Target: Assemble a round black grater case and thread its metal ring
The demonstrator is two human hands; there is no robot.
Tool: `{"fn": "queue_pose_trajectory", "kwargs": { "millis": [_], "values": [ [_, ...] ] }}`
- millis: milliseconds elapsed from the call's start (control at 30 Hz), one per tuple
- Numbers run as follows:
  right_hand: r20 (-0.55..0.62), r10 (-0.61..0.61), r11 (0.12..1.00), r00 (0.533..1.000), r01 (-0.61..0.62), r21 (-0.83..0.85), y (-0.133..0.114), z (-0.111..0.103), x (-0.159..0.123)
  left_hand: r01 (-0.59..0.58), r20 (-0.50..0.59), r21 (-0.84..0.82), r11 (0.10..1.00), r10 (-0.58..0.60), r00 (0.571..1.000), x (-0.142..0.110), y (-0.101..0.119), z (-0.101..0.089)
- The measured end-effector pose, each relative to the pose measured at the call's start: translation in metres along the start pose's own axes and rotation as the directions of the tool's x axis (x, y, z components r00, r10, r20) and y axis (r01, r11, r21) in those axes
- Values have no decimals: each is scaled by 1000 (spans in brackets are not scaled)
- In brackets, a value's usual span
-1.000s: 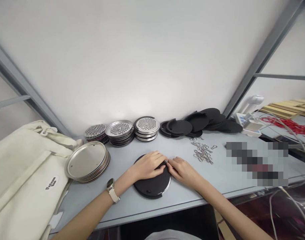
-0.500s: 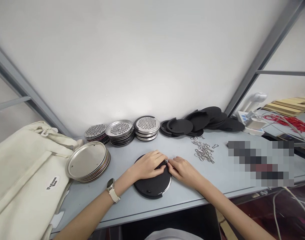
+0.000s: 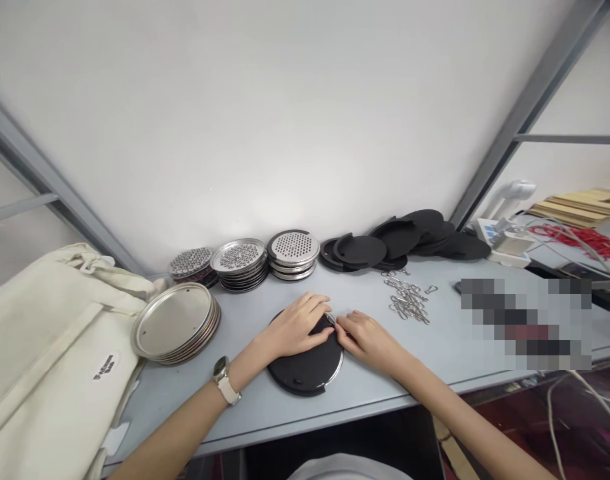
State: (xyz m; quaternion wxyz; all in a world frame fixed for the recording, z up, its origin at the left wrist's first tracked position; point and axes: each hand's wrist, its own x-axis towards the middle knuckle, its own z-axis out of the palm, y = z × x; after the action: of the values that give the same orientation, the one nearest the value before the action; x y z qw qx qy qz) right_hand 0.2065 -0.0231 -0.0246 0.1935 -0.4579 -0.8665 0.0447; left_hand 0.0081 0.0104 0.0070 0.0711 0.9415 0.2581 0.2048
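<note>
On the pale table (image 3: 255, 417), close to its front edge, a round black disc (image 3: 305, 370) lies flat beneath a person's two hands. A shiny metal rim shows along its right side, and a small dark knob or hole is visible near the front. The left hand (image 3: 299, 327) lies over the upper part of the disc, its fingers bent and its thumb reaching along the dark face; whether these fingertips grip anything cannot be told. The right hand (image 3: 367, 337) comes in from the other side, thumb and forefinger drawn together, pinching a small metal clip (image 3: 330, 319) at the disc's upper right edge. A pale-strapped watch (image 3: 221, 369) sits on the left wrist.

Beyond the right hand lies a loose heap of metal clips (image 3: 409, 300), with overlapping black discs (image 3: 362, 252) behind it along the wall (image 3: 285, 120). Three stacks of round graters (image 3: 239, 257) stand further left, near a pile of round metal plates (image 3: 175, 320). A cream bag (image 3: 45, 333) fills the far left, while red cords (image 3: 579, 240) lie at the far right.
</note>
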Motion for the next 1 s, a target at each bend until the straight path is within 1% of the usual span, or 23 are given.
{"fn": "queue_pose_trajectory", "kwargs": {
  "millis": [200,433,633,867,1000],
  "values": [
    [-13,-11,1000,1000,11,4,0,0,0,16,20,-8,1000,-16,1000,-1,-1,0],
    [-8,-7,1000,1000,7,13,0,0,0,6,11,-39,999,-5,1000,0,0,-1],
    [-20,-11,1000,1000,11,12,1,2,0,19,14,-14,1000,-19,1000,1,-1,0],
    [9,1,1000,1000,-1,5,0,1,0,20,35,7,1000,-21,999,1,-1,1],
    [-1,1,1000,1000,-1,13,0,1,0,26,36,16,1000,-27,999,1,-1,1]
  ]
}}
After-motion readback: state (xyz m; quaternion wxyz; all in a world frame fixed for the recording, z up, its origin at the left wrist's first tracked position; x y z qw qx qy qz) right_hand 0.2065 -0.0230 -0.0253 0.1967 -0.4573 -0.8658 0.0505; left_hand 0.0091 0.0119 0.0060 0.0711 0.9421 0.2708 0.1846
